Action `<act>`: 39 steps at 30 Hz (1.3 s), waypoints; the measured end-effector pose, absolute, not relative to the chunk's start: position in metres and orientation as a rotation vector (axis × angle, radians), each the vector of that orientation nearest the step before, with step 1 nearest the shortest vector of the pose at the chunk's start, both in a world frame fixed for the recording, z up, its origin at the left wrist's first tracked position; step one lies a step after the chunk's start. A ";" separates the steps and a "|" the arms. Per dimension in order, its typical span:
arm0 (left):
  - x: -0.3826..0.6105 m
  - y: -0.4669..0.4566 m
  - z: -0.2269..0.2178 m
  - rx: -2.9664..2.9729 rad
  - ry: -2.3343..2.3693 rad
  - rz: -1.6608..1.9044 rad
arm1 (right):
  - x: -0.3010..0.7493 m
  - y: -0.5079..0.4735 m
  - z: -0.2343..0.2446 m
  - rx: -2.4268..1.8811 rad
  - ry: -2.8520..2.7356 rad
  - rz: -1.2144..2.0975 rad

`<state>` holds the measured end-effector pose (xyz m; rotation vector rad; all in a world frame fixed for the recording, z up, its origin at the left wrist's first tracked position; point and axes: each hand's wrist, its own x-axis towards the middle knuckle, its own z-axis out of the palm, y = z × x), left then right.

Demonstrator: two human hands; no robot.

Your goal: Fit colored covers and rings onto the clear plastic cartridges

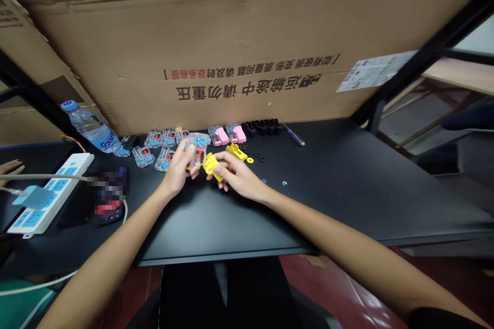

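My left hand (179, 167) is closed on a clear plastic casing (199, 142) with blue and red parts inside. In my right hand (235, 175) is a yellow plastic part (210, 164), pinched by thumb and fingers. The two pieces are side by side over the black table; whether they touch I cannot tell. Just beyond my right hand lies another yellow part (236, 152), with a yellow ring (250, 160) and several small black rings (259, 157). Similar clear casings (143, 156) lie left of my left hand.
Two pink-and-clear casings (236, 133) and a row of black parts (262, 127) line the cardboard wall (231, 36). A screwdriver (295, 135) lies to their right. At left are a water bottle (92, 127) and a power strip (50, 195) with cables; another person's hand (11, 168) shows at the edge.
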<state>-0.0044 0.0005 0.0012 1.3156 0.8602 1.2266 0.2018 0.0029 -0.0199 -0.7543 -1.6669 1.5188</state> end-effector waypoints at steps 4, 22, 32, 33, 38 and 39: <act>-0.007 0.000 0.004 1.379 0.913 1.309 | 0.200 0.002 -0.019 -0.763 -1.622 1.520; 0.003 -0.002 -0.013 1.617 0.824 1.135 | 0.197 0.001 -0.022 -0.812 -1.516 1.439; 0.002 -0.002 -0.019 1.644 0.871 1.048 | 0.199 0.004 -0.020 -0.848 -1.537 1.455; 0.001 -0.001 -0.019 1.646 0.875 1.038 | 0.199 0.004 -0.020 -0.851 -1.536 1.460; -0.004 0.000 -0.021 1.714 0.915 0.991 | 0.199 0.004 -0.020 -0.891 -1.539 1.453; -0.004 0.000 -0.021 1.730 0.925 0.987 | 0.199 0.003 -0.020 -0.898 -1.539 1.455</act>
